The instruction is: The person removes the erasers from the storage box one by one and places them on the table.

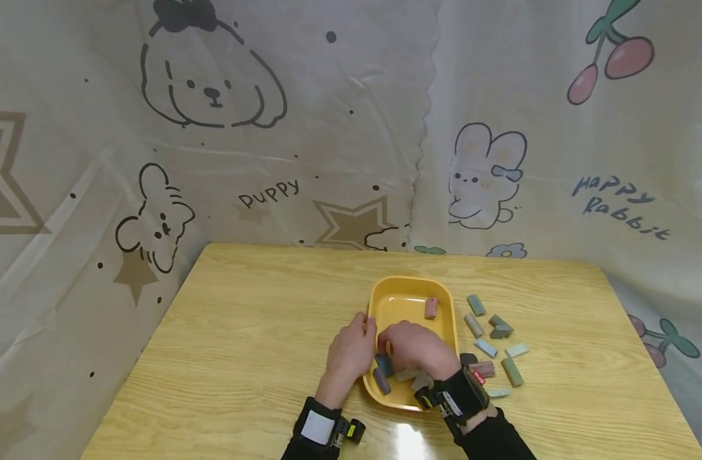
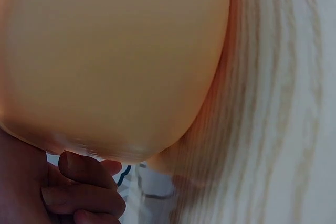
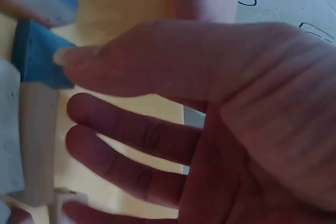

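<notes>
A yellow tray (image 1: pixel 399 308) stands on the table, and my left hand (image 1: pixel 351 347) grips its left side. In the left wrist view, curled fingers (image 2: pixel 86 192) lie against the tray's outer wall. My right hand (image 1: pixel 418 348) reaches down into the tray, pinching a blue block (image 3: pixel 42 56) with the thumb on it; the index fingertip is hidden. Beside that block lie a purple block (image 1: pixel 381 381) and a beige block (image 1: pixel 407 375). A pink block (image 1: pixel 431 308) sits alone near the tray's far right corner.
Right of the tray, several small blocks lie scattered on the wooden table (image 1: pixel 259 319), among them a green one (image 1: pixel 512 372), a light blue one (image 1: pixel 486 348) and a dark pink one (image 1: pixel 483 369). A patterned cloth (image 1: pixel 328 140) hangs behind the table.
</notes>
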Demonstrator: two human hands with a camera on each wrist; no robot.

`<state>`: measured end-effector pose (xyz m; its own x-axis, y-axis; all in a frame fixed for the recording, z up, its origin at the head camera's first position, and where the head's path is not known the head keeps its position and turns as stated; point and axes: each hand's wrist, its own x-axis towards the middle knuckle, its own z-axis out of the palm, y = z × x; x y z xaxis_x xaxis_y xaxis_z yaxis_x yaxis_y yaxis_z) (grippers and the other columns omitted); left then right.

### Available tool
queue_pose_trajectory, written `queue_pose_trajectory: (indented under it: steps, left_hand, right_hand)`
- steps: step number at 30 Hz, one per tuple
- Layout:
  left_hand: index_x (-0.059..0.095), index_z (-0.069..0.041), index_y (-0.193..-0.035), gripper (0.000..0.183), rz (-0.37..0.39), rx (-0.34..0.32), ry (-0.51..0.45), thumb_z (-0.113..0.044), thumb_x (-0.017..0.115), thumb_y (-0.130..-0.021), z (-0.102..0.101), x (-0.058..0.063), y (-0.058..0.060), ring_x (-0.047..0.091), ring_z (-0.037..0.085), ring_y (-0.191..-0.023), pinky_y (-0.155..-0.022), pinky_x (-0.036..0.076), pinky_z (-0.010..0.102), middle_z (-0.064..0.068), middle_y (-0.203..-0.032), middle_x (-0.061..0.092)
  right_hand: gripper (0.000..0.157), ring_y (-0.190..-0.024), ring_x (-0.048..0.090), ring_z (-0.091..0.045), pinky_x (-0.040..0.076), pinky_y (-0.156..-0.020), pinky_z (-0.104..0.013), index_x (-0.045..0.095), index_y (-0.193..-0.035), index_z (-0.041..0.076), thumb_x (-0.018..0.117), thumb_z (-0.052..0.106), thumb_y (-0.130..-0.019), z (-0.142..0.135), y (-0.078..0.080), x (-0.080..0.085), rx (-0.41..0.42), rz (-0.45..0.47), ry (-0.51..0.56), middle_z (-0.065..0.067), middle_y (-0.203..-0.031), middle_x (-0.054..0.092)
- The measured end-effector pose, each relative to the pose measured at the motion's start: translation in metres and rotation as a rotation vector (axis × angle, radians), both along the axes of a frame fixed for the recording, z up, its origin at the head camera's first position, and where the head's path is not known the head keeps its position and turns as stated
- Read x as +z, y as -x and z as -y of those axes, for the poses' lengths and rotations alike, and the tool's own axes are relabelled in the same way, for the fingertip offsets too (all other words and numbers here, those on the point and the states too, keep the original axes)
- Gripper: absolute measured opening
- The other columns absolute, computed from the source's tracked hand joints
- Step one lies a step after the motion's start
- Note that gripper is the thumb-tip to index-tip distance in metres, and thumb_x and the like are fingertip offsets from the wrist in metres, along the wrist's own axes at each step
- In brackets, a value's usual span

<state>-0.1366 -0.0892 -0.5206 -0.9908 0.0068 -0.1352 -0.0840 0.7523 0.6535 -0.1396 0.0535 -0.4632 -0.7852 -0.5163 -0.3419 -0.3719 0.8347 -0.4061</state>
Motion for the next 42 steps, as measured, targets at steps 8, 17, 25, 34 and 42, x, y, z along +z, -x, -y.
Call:
queue_pose_trajectory:
  steps: [8,17,25,34,42]
  left_hand:
    - [0.057,-0.013,-0.114,0.043,0.014,0.000,-0.010,-0.044,0.029,-0.102,-0.003,-0.001,-0.002,0.051,0.018,-0.052,-0.045,0.038,0.034,0.004,-0.070,0.057]
    - [0.058,-0.012,-0.113,0.043,-0.010,-0.008,0.000,-0.042,0.030,-0.102,-0.006,-0.001,-0.004,0.050,0.017,-0.052,-0.045,0.038,0.033,0.003,-0.072,0.057]
    - [0.056,-0.012,-0.116,0.044,0.028,-0.019,-0.035,-0.043,0.028,-0.103,-0.006,-0.002,-0.004,0.051,0.016,-0.047,-0.044,0.041,0.032,0.003,-0.065,0.054]
    - [0.055,-0.012,-0.115,0.043,0.029,-0.002,-0.052,-0.043,0.028,-0.103,-0.003,0.001,-0.001,0.051,0.018,-0.047,-0.044,0.041,0.032,0.005,-0.064,0.052]
    - [0.056,-0.013,-0.111,0.041,0.021,0.007,-0.043,-0.042,0.030,-0.102,-0.004,0.000,0.000,0.050,0.018,-0.048,-0.044,0.040,0.033,0.005,-0.064,0.052]
  right_hand:
    - [0.024,-0.065,0.050,-0.016,0.040,-0.054,-0.027,0.069,-0.080,0.018,0.071,-0.003,-0.069,-0.005,0.005,-0.009,-0.018,0.075,-0.040,0.003,-0.074,0.058]
    - [0.019,-0.057,0.049,-0.012,0.039,-0.051,-0.028,0.065,-0.063,0.021,0.072,0.005,-0.069,-0.014,0.002,-0.009,-0.019,0.025,-0.028,0.006,-0.063,0.058]
    - [0.009,-0.055,0.051,-0.012,0.048,-0.070,-0.037,0.067,-0.073,0.015,0.069,0.007,-0.075,-0.058,-0.016,0.029,-0.175,-0.051,0.219,-0.011,-0.080,0.069]
    - [0.007,-0.069,0.051,-0.015,0.046,-0.062,-0.036,0.068,-0.084,0.010,0.064,0.007,-0.080,-0.131,-0.051,0.040,-0.339,-0.119,0.233,-0.001,-0.080,0.062]
    - [0.011,-0.063,0.048,-0.014,0.043,-0.059,-0.034,0.066,-0.080,0.010,0.065,0.000,-0.076,-0.151,-0.078,-0.008,-0.400,0.036,0.180,0.001,-0.075,0.061]
